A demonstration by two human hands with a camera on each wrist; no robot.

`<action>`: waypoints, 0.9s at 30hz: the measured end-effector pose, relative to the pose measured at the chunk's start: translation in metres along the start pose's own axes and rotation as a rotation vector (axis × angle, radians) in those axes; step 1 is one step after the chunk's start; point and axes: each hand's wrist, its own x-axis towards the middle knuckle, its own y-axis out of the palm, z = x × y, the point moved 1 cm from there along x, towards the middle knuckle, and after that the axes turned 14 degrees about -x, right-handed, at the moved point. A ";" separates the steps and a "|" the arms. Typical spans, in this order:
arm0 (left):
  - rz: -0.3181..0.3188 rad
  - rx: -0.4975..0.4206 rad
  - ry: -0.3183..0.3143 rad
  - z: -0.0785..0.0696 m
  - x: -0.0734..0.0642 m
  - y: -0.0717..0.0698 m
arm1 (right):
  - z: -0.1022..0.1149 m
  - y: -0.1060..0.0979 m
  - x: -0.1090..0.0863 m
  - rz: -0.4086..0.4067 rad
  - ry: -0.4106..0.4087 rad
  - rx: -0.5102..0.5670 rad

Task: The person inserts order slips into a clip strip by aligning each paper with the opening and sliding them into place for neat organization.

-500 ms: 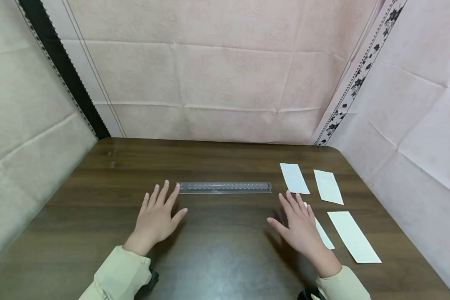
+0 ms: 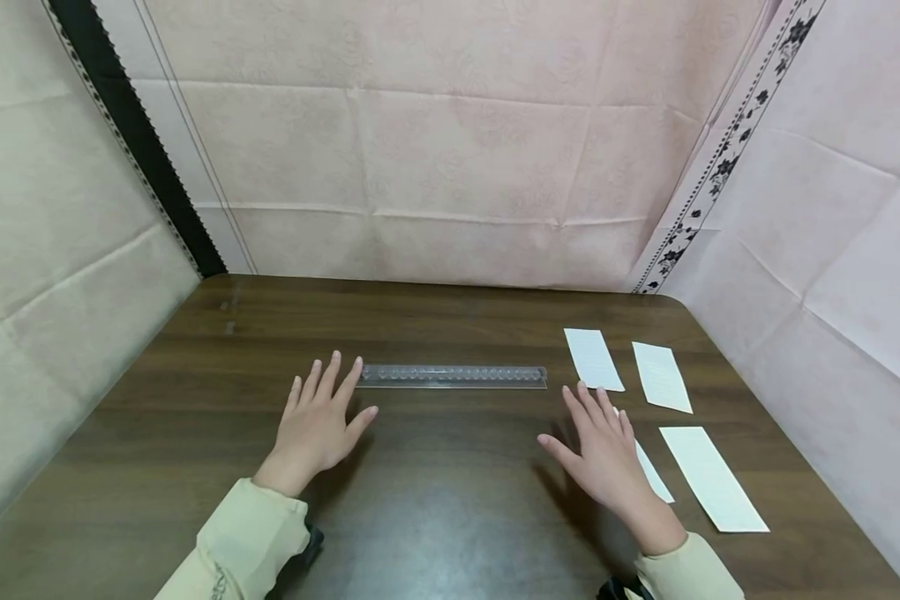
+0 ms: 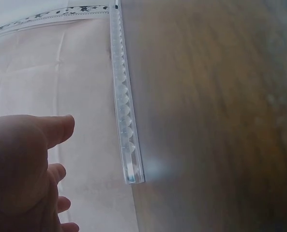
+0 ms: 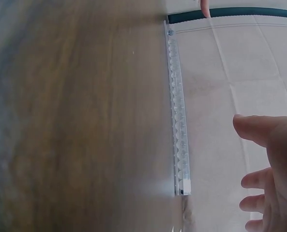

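Note:
A clear plastic ruler (image 2: 453, 377) with a wavy, scalloped strip along it lies crosswise on the brown table. In the wrist views the ruler (image 3: 124, 106) (image 4: 178, 116) appears as a long see-through strip, apart from either hand. My left hand (image 2: 317, 432) is held with spread fingers by the ruler's left end, holding nothing. My right hand (image 2: 603, 458), likewise spread and holding nothing, is past the ruler's right end. It partly covers one white paper strip (image 2: 654, 473). Shadows fall on the table beneath both hands.
Three more white paper pieces lie at the right: one at the back (image 2: 594, 360), one beside it (image 2: 662, 377) and a longer one in front (image 2: 712, 477). Pale cloth (image 2: 435, 167) hangs behind the wooden table (image 2: 420, 500) and along both sides.
My left hand has moved slightly forward. Otherwise the scene has only shifted a little in the view; the ruler and papers lie as before.

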 end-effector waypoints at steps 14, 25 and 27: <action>0.005 -0.026 -0.002 0.008 0.013 -0.001 | -0.002 0.005 0.001 0.006 0.020 -0.002; 0.012 -0.059 -0.003 0.012 0.023 0.000 | -0.006 0.005 0.001 0.020 0.044 0.021; 0.009 -0.064 0.005 0.012 0.026 0.001 | -0.007 0.005 0.001 0.024 0.051 0.029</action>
